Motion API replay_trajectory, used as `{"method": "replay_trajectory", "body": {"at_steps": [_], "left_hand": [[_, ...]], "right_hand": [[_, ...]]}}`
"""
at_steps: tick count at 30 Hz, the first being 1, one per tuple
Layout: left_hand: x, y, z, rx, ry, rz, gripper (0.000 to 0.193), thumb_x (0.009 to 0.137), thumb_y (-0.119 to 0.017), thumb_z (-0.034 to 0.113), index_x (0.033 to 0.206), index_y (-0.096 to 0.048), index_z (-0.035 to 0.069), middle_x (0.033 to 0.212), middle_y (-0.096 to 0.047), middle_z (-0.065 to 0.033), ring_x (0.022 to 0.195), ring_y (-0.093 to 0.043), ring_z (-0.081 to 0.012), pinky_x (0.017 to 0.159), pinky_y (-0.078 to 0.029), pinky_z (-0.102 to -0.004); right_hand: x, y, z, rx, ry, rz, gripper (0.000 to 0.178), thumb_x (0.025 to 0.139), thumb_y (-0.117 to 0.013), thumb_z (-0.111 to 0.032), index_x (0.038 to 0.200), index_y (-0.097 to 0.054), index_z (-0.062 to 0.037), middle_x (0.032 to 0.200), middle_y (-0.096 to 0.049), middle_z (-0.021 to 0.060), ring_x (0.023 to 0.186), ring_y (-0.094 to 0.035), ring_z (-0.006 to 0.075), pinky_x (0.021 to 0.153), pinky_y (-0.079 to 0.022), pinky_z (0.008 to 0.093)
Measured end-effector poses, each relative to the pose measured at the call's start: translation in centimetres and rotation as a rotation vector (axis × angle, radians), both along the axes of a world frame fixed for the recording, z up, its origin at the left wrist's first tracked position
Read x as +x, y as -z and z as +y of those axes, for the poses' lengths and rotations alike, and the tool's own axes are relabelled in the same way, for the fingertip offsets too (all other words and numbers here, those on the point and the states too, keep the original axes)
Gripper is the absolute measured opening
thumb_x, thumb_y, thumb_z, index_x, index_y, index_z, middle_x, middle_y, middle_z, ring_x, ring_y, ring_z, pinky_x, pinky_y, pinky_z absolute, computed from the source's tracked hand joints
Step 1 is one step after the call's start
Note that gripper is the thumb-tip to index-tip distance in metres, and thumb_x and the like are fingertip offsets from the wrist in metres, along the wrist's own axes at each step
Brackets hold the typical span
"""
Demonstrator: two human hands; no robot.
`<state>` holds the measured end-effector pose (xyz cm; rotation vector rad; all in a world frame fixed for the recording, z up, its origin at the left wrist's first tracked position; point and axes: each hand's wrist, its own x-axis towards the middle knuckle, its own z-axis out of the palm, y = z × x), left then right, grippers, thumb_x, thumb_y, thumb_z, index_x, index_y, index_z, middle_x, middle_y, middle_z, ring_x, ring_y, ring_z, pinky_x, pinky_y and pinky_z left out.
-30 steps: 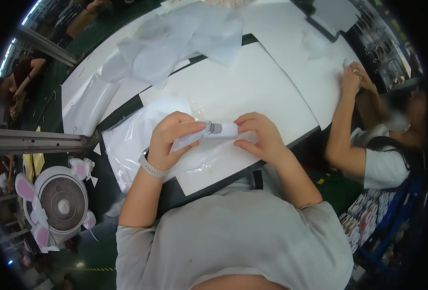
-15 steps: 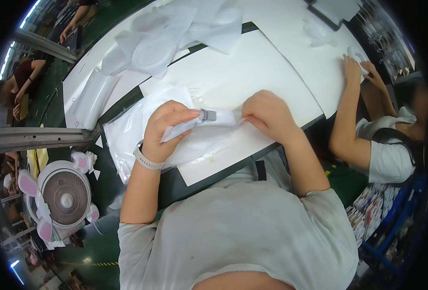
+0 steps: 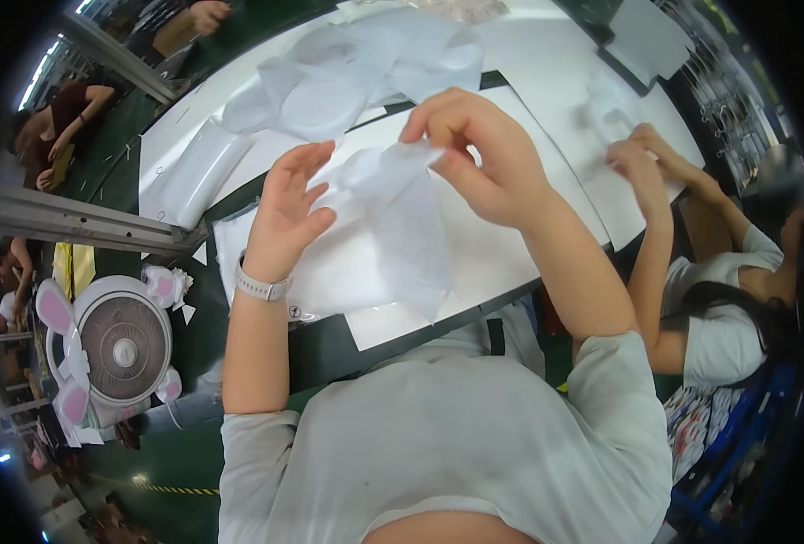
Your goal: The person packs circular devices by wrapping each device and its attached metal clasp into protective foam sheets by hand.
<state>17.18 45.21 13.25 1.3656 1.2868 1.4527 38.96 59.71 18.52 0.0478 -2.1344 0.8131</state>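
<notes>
My right hand (image 3: 488, 159) pinches the top edge of a thin, translucent white sheet (image 3: 411, 227) between thumb and forefinger. The sheet hangs down over the near part of the table, slightly blurred. My left hand (image 3: 286, 210), with a pale watch at its wrist, is raised at the sheet's left side. Its fingers are apart and curved, and nothing shows in them. Under the hands lies a stack of clear plastic bags (image 3: 325, 295) at the table's near left edge. No strap or buckle is visible in my hands.
Beyond my hands is a heap of translucent white wrappings (image 3: 329, 95), beside a rolled white sheet (image 3: 204, 172). A metal post (image 3: 75, 218) juts in from the left, above a fan (image 3: 122, 349) with rabbit ears. At right, a co-worker (image 3: 728, 290) handles something white.
The wrapped strap with its grey buckle has left my hands. My left hand has opened. My right hand has moved farther away and now lifts a thin white sheet.
</notes>
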Motion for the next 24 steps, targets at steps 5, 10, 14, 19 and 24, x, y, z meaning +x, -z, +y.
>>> {"method": "replay_trajectory", "body": {"at_steps": [5,10,14,19,24], "left_hand": [[-1.0,3.2,-1.5,0.013,-0.217,-0.001,0.042,0.092,-0.057,0.008,0.131,-0.044,0.004,0.132,-0.052,-0.0109,0.123,-0.048,-0.0203,0.099,-0.039,-0.0312],[0.5,5.1,-1.8,0.087,-0.325,0.718,0.013,0.083,-0.063,0.007,0.095,-0.064,0.005,0.091,-0.062,-0.0129,0.089,-0.06,-0.0294,0.077,-0.048,-0.037],[1.7,6.1,-1.3,0.09,-0.219,0.959,0.031,0.081,-0.068,0.02,0.109,-0.062,0.008,0.118,-0.057,-0.0151,0.113,-0.053,-0.0348,0.095,-0.042,-0.0473],[1.5,6.1,-1.8,0.007,-0.173,1.002,0.043,0.082,-0.068,0.024,0.121,-0.058,0.01,0.138,-0.046,-0.0165,0.131,-0.04,-0.0382,0.105,-0.034,-0.0541],[1.3,6.4,-1.4,-0.02,-0.157,1.031,0.043,0.081,-0.067,0.025,0.12,-0.058,0.011,0.136,-0.048,-0.0141,0.132,-0.04,-0.0354,0.106,-0.033,-0.0535]], "right_hand": [[-5.7,-3.2,1.9,-0.067,0.067,-0.025,0.004,0.09,-0.056,-0.008,0.089,-0.052,-0.005,0.089,-0.063,0.0062,0.071,-0.057,0.0145,0.064,-0.046,0.0262],[-11.6,-8.2,5.5,0.234,0.293,0.104,0.01,0.089,-0.058,-0.012,0.091,-0.052,-0.0042,0.078,-0.058,0.0179,0.075,-0.06,0.0364,0.065,-0.046,0.0401],[-15.1,-9.8,8.6,0.3,0.447,0.223,0.011,0.089,-0.058,-0.014,0.091,-0.054,-0.0046,0.08,-0.06,0.0189,0.078,-0.06,0.0388,0.066,-0.046,0.0423],[-18.4,-5.6,12.5,0.268,0.703,0.041,0.012,0.089,-0.058,-0.016,0.091,-0.055,-0.0043,0.083,-0.062,0.0199,0.081,-0.059,0.0412,0.069,-0.047,0.0446],[-17.4,2.3,13.8,0.237,0.759,-0.132,0.012,0.089,-0.059,-0.017,0.098,-0.059,-0.0081,0.09,-0.066,0.0084,0.079,-0.063,0.0286,0.07,-0.05,0.0378]]}}
